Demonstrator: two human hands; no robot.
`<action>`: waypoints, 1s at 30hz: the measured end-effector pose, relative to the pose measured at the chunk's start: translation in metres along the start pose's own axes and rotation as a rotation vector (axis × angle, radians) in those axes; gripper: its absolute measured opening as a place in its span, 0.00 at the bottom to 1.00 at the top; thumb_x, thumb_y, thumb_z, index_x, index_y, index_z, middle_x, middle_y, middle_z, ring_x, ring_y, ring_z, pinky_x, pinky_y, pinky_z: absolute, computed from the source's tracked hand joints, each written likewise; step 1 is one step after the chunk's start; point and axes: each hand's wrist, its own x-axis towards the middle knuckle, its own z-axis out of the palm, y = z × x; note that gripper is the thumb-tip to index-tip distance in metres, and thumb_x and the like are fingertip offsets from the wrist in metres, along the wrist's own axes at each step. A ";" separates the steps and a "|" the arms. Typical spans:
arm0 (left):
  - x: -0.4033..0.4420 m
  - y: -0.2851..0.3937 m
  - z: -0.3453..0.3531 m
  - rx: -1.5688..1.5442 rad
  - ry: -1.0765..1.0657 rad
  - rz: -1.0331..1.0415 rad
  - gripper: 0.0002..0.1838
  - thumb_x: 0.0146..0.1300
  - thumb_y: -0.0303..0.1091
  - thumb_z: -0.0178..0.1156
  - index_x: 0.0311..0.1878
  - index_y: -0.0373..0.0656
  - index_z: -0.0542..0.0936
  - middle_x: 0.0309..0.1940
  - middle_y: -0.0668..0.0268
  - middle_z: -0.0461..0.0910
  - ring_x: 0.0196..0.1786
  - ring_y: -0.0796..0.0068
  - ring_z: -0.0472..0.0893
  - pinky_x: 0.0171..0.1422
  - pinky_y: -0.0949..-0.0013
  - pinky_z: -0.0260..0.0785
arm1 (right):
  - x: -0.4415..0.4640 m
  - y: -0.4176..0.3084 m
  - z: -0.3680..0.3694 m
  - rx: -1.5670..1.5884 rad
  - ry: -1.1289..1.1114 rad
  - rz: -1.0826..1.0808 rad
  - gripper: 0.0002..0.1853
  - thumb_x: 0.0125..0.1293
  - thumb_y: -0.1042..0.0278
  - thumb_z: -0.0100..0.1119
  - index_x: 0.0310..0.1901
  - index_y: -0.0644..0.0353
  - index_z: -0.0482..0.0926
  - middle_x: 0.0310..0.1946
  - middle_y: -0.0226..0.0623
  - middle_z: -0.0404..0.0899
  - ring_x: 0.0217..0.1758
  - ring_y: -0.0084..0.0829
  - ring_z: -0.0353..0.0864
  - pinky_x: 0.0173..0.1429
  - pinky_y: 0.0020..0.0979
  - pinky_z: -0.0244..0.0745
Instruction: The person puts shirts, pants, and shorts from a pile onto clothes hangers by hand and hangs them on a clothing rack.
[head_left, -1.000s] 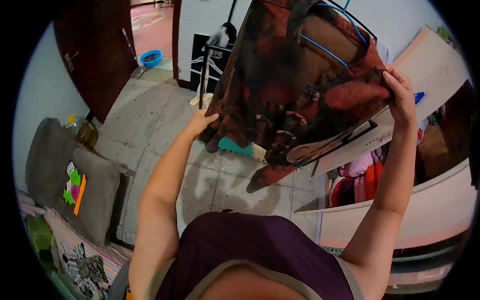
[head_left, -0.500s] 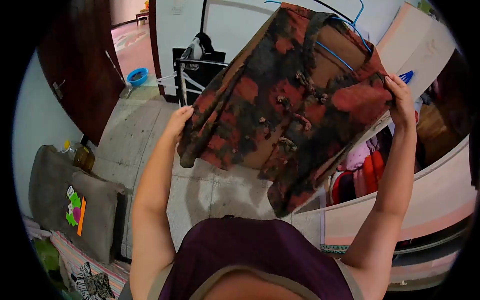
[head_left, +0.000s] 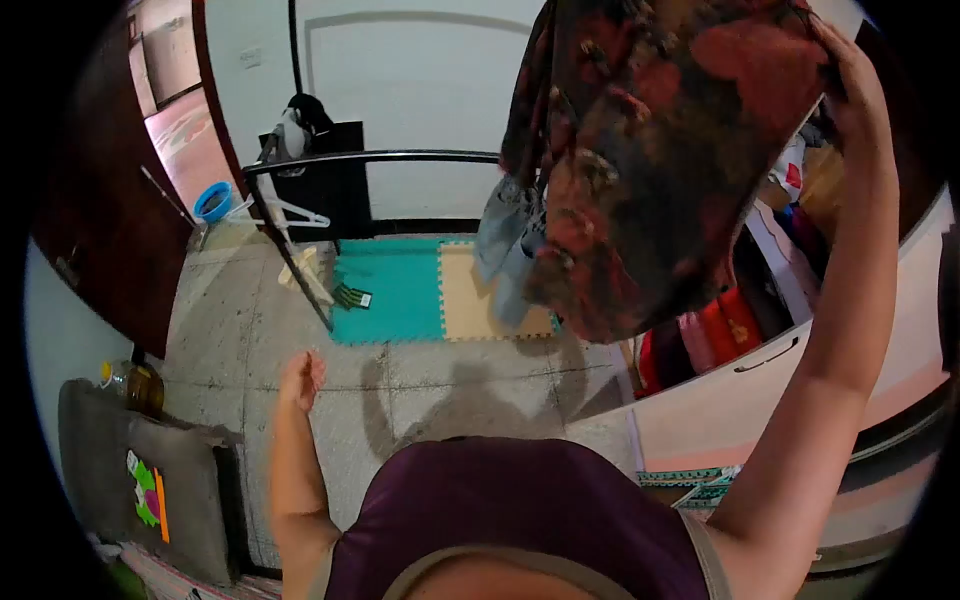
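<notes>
A red and black patterned garment (head_left: 660, 150) hangs at the upper right, its top cut off by the frame edge. My right hand (head_left: 845, 70) grips its right edge near the top. Low over the floor at the left, my left hand (head_left: 303, 380) is apart from the garment, its fingers slightly bent and holding nothing. Behind the garment, pale blue cloth (head_left: 505, 245) hangs from a black metal rack (head_left: 400, 156). White hangers (head_left: 290, 215) hang at the rack's left end.
Teal and beige foam mats (head_left: 388, 290) lie under the rack. An open cabinet with folded clothes (head_left: 710, 330) stands at the right. At the left are a grey cushioned seat (head_left: 160, 480), a bottle of yellow liquid (head_left: 135, 385), a brown door (head_left: 110, 200) and a blue basin (head_left: 213, 202).
My left hand has let go of the garment and moved down and left. The garment, with my right hand on it, has risen to the upper right. More of the rack and mats shows.
</notes>
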 end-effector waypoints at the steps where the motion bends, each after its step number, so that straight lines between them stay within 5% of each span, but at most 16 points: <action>1: 0.004 -0.011 0.001 -0.012 0.004 -0.030 0.09 0.63 0.38 0.52 0.40 0.45 0.75 0.27 0.66 0.78 0.28 0.74 0.77 0.30 0.71 0.70 | 0.003 -0.003 0.010 -0.040 0.026 -0.048 0.13 0.61 0.62 0.57 0.41 0.63 0.77 0.30 0.35 0.78 0.28 0.24 0.76 0.31 0.26 0.69; 9: 0.092 -0.018 0.020 -0.079 0.062 -0.106 0.09 0.64 0.38 0.52 0.41 0.44 0.74 0.27 0.67 0.78 0.28 0.74 0.78 0.28 0.70 0.71 | 0.106 0.054 0.069 0.003 0.132 -0.155 0.08 0.62 0.66 0.54 0.33 0.62 0.76 0.22 0.35 0.74 0.19 0.25 0.70 0.23 0.27 0.63; 17: 0.183 0.021 0.042 -0.153 0.063 -0.058 0.08 0.64 0.38 0.52 0.41 0.45 0.74 0.27 0.68 0.78 0.28 0.75 0.78 0.29 0.71 0.71 | 0.311 0.170 0.115 0.260 -0.055 -0.141 0.10 0.61 0.67 0.53 0.25 0.61 0.75 0.14 0.31 0.69 0.12 0.24 0.62 0.16 0.28 0.55; 20: 0.199 0.033 0.051 -0.176 0.116 -0.048 0.09 0.64 0.38 0.52 0.42 0.44 0.74 0.26 0.67 0.78 0.26 0.75 0.78 0.27 0.72 0.70 | 0.260 0.159 0.205 0.136 0.140 -0.203 0.10 0.61 0.67 0.52 0.25 0.61 0.75 0.14 0.31 0.69 0.12 0.24 0.63 0.15 0.27 0.56; 25: 0.202 0.042 0.055 -0.137 0.198 -0.026 0.09 0.62 0.39 0.53 0.40 0.45 0.75 0.27 0.69 0.77 0.29 0.73 0.77 0.31 0.71 0.69 | 0.289 0.230 0.266 0.201 0.077 -0.139 0.09 0.60 0.67 0.53 0.27 0.62 0.75 0.15 0.32 0.71 0.12 0.25 0.65 0.14 0.26 0.58; 29: 0.191 0.025 0.041 -0.216 0.314 0.006 0.07 0.61 0.39 0.54 0.37 0.47 0.75 0.27 0.69 0.76 0.31 0.73 0.76 0.33 0.69 0.68 | 0.294 0.296 0.311 0.276 -0.144 -0.061 0.11 0.59 0.62 0.58 0.35 0.63 0.79 0.25 0.32 0.77 0.23 0.22 0.73 0.24 0.26 0.66; 30: 0.187 0.017 0.033 -0.243 0.311 0.039 0.07 0.61 0.40 0.54 0.36 0.48 0.75 0.27 0.69 0.75 0.30 0.74 0.75 0.31 0.69 0.67 | 0.282 0.307 0.329 0.332 -0.127 -0.108 0.11 0.58 0.63 0.57 0.27 0.64 0.78 0.18 0.34 0.74 0.16 0.24 0.68 0.18 0.27 0.62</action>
